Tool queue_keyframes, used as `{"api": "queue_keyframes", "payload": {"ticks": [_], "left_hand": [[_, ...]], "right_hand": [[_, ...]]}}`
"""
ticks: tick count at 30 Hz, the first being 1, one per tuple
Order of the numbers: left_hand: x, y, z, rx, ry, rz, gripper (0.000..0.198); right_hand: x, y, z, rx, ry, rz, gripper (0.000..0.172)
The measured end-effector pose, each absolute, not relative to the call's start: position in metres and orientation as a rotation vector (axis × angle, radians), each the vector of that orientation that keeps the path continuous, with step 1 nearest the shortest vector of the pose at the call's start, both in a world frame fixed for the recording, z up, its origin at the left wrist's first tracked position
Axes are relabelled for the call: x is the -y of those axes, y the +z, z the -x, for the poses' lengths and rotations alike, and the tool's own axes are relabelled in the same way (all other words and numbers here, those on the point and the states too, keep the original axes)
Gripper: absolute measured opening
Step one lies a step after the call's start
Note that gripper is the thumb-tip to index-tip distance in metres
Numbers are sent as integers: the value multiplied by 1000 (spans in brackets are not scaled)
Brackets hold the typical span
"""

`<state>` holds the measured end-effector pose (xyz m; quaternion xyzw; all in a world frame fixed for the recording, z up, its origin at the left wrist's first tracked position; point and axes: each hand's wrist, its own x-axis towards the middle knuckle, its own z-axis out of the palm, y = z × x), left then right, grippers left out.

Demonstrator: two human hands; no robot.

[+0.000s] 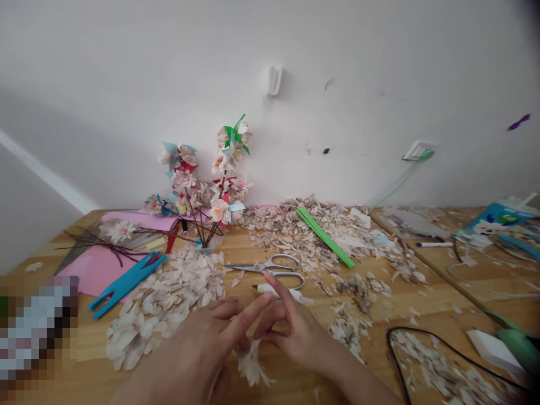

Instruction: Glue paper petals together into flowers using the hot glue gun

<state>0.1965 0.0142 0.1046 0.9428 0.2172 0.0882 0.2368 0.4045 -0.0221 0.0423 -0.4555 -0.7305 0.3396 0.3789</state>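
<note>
Both my hands meet over the front middle of the wooden table. Beneath their fingertips hangs a small pale petal flower (pixel 252 365), its petals pointing down. My left hand (pixel 211 337) is closed around the flower's upper part, which the fingers hide. My right hand (pixel 291 329) touches the same spot with curled fingers, its index finger raised against the left one. A white glue tube (pixel 280 293) lies just beyond the hands, with silver scissors (pixel 270 266) behind it. Loose pale petals (pixel 169 298) spread to the left of my hands.
Flowers on twigs (pixel 219 208) stand against the wall. Blue folded paper (pixel 126 284) and pink paper (pixel 99 270) lie left. Dried petals and a green paper strip (pixel 324 236) are behind right. A black cable (pixel 394 360) and white adapter (pixel 493 349) lie at the right.
</note>
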Motion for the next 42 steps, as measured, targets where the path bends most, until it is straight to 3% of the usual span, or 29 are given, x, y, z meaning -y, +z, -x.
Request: {"api": "queue_keyframes", "payload": {"ticks": [10, 38, 42], "left_hand": [[-16, 95, -197, -642, 404, -2560, 99], [-18, 90, -196, -679, 445, -2489, 96], [-26, 94, -191, -841, 632, -2447, 94]], "right_hand": [[24, 40, -409, 2125, 324, 1002, 74], [22, 32, -405, 2115, 89, 981, 63], [21, 30, -404, 2156, 100, 995, 64]]}}
